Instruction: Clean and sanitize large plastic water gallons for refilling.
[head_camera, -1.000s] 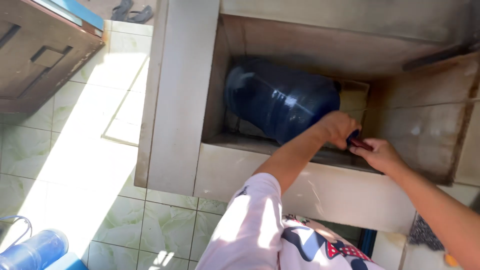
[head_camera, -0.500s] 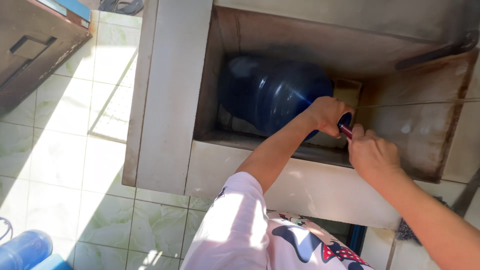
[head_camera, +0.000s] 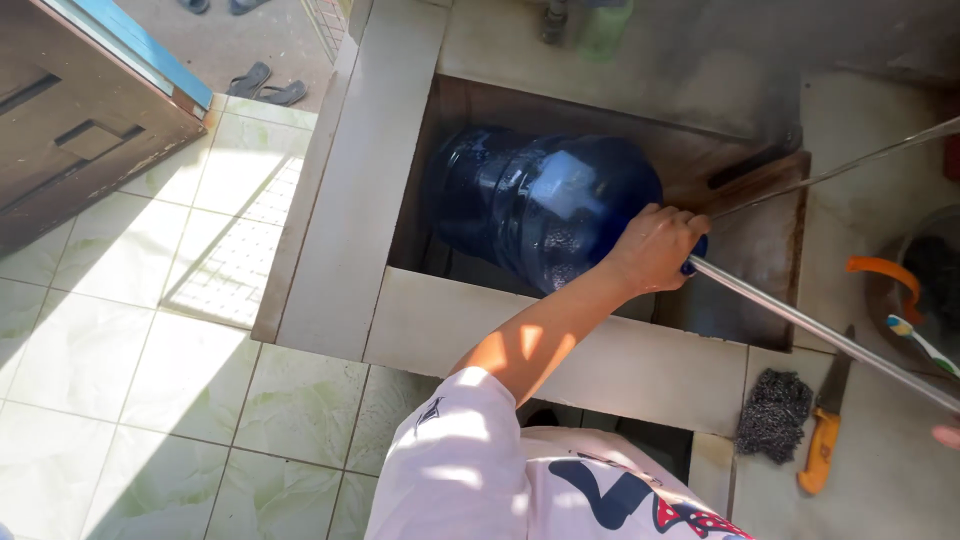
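A large dark blue water jug (head_camera: 545, 205) lies on its side in a deep concrete sink (head_camera: 560, 345). My left hand (head_camera: 655, 245) is closed around the jug's neck at its right end. A long metal rod (head_camera: 820, 335) runs from the jug's mouth down to the lower right. Only a fingertip of my right hand (head_camera: 946, 435) shows at the right edge, just under the rod's far end; its grip is out of frame.
On the counter to the right lie a steel wool scrubber (head_camera: 775, 412), an orange-handled knife (head_camera: 822, 450), a toothbrush (head_camera: 920, 340) and a dark basin (head_camera: 925, 290). Sandals (head_camera: 265, 85) and a wooden door (head_camera: 75, 120) are at the upper left, over the tiled floor (head_camera: 130, 360).
My right hand has left the jug's mouth and drawn back to the right edge. A long metal rod now stretches from the mouth. My left hand stays on the neck.
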